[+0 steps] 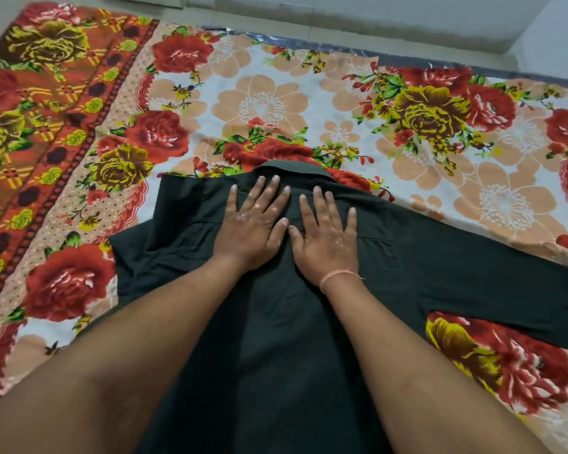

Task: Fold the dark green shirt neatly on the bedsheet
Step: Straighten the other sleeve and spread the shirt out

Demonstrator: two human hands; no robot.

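The dark green shirt (276, 322) lies flat on the flowered bedsheet (259, 99), collar at the far end. Its right sleeve (492, 276) stretches out to the right edge of the view. The left sleeve is folded in over the body at the left side. My left hand (253, 224) and my right hand (325, 237) rest side by side, palms down and fingers spread, on the upper part of the shirt just below the collar. Neither hand grips the cloth. A thin pink thread circles my right wrist.
The bedsheet covers the floor, with a red and yellow border band (46, 126) along the left. A pale wall base and tiled floor (341, 14) run beyond its far edge. A dark plastic sheet edge (407, 60) shows under the bedsheet's far side.
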